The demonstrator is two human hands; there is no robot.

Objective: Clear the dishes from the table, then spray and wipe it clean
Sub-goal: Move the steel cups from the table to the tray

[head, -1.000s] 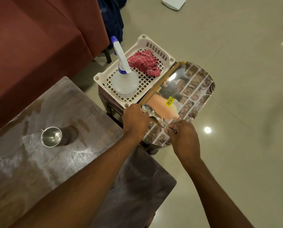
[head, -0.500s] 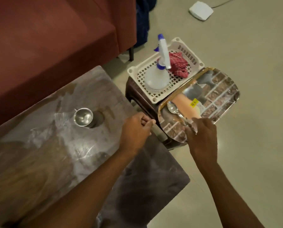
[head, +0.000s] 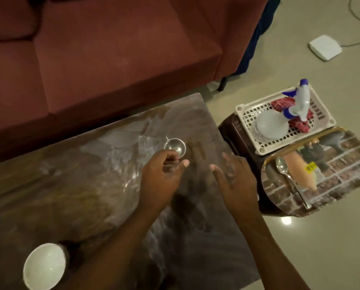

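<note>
Right hand (head: 235, 181) released spoon (head: 282, 166) at tray's (head: 346, 170) left edge, fingers spread | left hand (head: 160, 181) half-curled at steel cup (head: 175, 145), empty

We find open tabletop (head: 81, 185) across the left and centre of the frame, broken by the steel cup (head: 175, 145) at centre and the white bowl (head: 44, 266) at lower left; the sofa (head: 112, 59) walls off the top. At right, basket (head: 240, 109), spray bottle (head: 269, 126) and tray (head: 346, 170) crowd the stool (head: 235, 132); open floor (head: 321, 248) lies below them.
</note>
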